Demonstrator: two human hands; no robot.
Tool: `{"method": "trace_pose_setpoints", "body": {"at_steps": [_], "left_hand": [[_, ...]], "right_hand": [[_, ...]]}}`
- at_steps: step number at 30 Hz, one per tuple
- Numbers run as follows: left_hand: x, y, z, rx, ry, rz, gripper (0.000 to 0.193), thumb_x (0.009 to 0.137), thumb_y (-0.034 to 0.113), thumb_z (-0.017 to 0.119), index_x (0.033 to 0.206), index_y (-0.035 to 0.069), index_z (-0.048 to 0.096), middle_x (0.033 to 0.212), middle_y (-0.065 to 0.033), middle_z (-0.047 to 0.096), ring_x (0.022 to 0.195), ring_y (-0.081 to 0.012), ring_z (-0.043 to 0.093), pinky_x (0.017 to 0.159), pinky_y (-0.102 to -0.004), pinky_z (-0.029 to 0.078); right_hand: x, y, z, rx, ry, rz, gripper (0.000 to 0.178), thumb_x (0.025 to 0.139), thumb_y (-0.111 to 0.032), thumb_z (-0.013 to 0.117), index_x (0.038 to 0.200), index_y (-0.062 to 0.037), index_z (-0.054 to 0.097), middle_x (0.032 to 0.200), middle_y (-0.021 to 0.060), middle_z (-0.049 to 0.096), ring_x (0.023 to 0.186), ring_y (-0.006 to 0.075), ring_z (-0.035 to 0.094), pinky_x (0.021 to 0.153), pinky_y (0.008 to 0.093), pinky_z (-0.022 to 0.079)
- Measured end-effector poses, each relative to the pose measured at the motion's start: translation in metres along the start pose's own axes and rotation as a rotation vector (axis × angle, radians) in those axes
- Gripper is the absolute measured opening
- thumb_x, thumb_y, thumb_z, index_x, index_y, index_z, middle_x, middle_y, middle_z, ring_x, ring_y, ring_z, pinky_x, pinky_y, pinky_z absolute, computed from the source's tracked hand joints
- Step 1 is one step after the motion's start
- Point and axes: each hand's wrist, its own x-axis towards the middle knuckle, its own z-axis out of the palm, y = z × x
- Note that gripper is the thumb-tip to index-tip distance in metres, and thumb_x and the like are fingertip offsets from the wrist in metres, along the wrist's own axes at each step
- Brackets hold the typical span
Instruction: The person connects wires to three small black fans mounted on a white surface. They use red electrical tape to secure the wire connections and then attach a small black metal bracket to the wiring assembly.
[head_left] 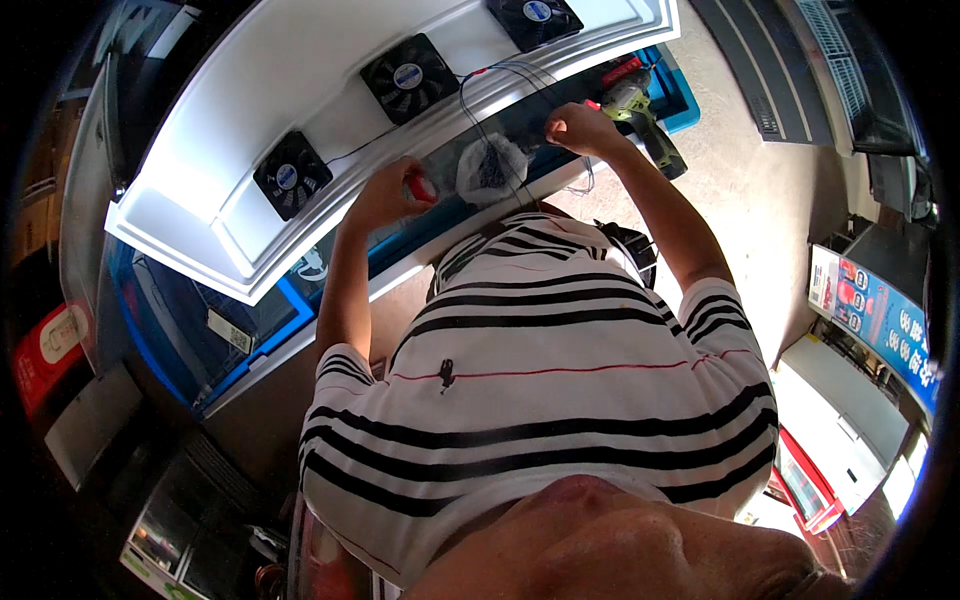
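Observation:
My left hand is closed around a small red and white rounded thing, whose kind I cannot make out. My right hand is a closed fist close to thin dark wires; a bit of red shows beside it, and what its fingers hold is hidden. Between the hands lies a clear plastic bag with dark small contents. Beyond them a long white panel carries three black fans, with wires running from them. A green cordless drill lies just right of my right hand.
The panel rests over a blue-edged glass-topped case. A grey striped panel stands at the far right. Further right are a blue printed box and a white cabinet. A red box sits at the left.

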Motion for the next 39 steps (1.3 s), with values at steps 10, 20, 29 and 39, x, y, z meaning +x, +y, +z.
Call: {"method": "trace_pose_setpoints", "body": {"at_steps": [10,20,29,39], "left_hand": [[0.047,0.054,0.0,-0.1,0.433,-0.008,0.023,0.081,0.021,0.065,0.1,0.009,0.063,0.092,-0.0077,0.067,0.097,-0.0256,0.06,0.079,-0.0371,0.046],[0.159,0.046,0.014,0.433,0.804,0.263,0.02,0.074,0.028,0.072,0.091,0.019,0.067,0.084,-0.0007,0.067,0.086,-0.0234,0.059,0.077,-0.0438,0.037],[0.154,0.046,0.013,0.409,0.802,0.245,0.013,0.074,0.03,0.073,0.082,0.021,0.069,0.078,0.0004,0.065,0.084,-0.0219,0.058,0.074,-0.0438,0.032],[0.163,0.03,0.021,0.342,0.86,0.338,0.014,0.077,0.029,0.072,0.088,0.022,0.066,0.083,0.0063,0.064,0.09,-0.0208,0.056,0.082,-0.0437,0.029]], "right_hand": [[0.053,-0.058,-0.026,-0.211,0.441,-0.107,0.027,0.079,-0.024,0.067,0.103,-0.014,0.061,0.1,0.0112,0.064,0.089,0.0312,0.064,0.073,0.0407,0.053],[0.105,-0.041,-0.006,-0.213,0.536,-0.357,0.02,0.088,-0.028,0.056,0.105,-0.0167,0.054,0.096,0.0056,0.064,0.083,0.0288,0.065,0.066,0.0398,0.051],[0.101,-0.032,-0.012,0.094,0.465,-0.249,0.018,0.085,-0.032,0.059,0.096,-0.0211,0.069,0.09,0.0032,0.069,0.081,0.0267,0.066,0.07,0.0392,0.052],[0.136,-0.026,-0.022,0.382,0.097,-0.047,0.023,0.081,-0.026,0.065,0.094,-0.0093,0.071,0.088,0.0065,0.07,0.073,0.0174,0.066,0.068,0.0344,0.052]]}}
